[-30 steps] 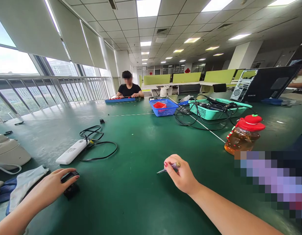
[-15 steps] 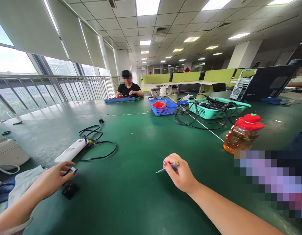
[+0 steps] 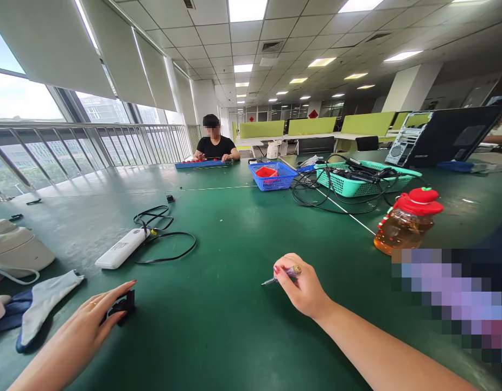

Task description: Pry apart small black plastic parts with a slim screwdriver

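Observation:
My left hand (image 3: pixel 88 323) lies low over the green table (image 3: pixel 234 304) at the lower left. Its index finger is stretched out while the other fingers close round a small black part (image 3: pixel 126 305), which stands tilted at the fingertips. My right hand (image 3: pixel 304 290) rests at the middle of the table, pinched on a thin screwdriver with a purple handle (image 3: pixel 284 276). The screwdriver's metal tip points left, just above the surface. The two hands are well apart.
A white oblong device (image 3: pixel 119 248) with a black cable (image 3: pixel 169 241), a beige appliance (image 3: pixel 14 251) and a white-blue cloth (image 3: pixel 45 298) lie at left. An amber bottle (image 3: pixel 405 224) stands right. Blue basket (image 3: pixel 274 177), teal basket (image 3: pixel 358 183), computer case (image 3: pixel 438 138) and a seated person (image 3: pixel 214 145) are farther back.
My left hand came back down to the small black part and now has it at its fingertips, shifted a little right and tipped up. My right hand with the screwdriver has barely moved.

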Demonstrator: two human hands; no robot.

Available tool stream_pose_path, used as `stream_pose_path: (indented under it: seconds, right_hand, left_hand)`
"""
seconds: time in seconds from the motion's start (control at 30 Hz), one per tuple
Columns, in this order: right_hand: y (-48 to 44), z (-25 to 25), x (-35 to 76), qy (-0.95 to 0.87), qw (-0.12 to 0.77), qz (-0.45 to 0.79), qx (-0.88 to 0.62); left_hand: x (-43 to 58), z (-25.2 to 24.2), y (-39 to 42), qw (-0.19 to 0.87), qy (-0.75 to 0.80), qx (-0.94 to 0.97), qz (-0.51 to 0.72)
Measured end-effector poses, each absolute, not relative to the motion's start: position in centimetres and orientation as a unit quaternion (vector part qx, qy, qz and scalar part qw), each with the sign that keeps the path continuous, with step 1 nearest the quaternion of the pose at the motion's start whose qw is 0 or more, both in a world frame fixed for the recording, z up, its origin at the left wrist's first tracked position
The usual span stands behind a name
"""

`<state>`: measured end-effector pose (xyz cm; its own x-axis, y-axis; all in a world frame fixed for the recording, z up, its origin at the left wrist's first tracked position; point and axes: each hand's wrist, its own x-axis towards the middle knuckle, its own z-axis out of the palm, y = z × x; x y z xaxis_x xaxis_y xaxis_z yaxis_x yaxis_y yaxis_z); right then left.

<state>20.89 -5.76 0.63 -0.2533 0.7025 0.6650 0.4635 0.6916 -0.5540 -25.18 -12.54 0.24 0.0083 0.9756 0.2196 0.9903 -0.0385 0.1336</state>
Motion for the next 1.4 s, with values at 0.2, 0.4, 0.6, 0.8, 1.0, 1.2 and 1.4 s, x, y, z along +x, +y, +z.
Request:
stream_pose_path:
  seconds: [0.2,0.4,0.6,0.8,1.0,1.2,1.4]
  right_hand:
    - [-5.8,0.6,21.0,-0.782,0.477,0.127,-0.38]
    - [-5.8,0.6,21.1,-0.783,0.475,0.129,-0.381]
    - [-5.8,0.5,21.1,-0.778,0.478,0.138,-0.385]
    - [-5.8,0.5,21.1,-0.779,0.477,0.134,-0.384]
    - [-5.9,0.7,21.0,-0.779,0.48,0.135,-0.381]
    - [-5.8,0.7,21.1,-0.782,0.479,0.13,-0.377]
    - [-5.8,0.6,21.0,-0.782,0.476,0.129,-0.38]
  left_hand:
    - [-23.8,1.4,-12.7,0.035,-0.672,-0.73,-0.123]
    - [-24.2,1.8,-13.0,0.004,-0.657,-0.747,-0.097]
    - [-24.5,1.3,-13.2,0.018,-0.663,-0.741,-0.105]
    - [-24.5,1.1,-13.0,0.034,-0.673,-0.731,-0.102]
    - [-21.6,1.4,-13.5,0.081,-0.73,-0.673,-0.087]
    - [-20.2,1.8,-13.4,0.046,-0.776,-0.627,-0.054]
    - [-20.0,2.0,-13.3,0.027,-0.802,-0.595,-0.04]
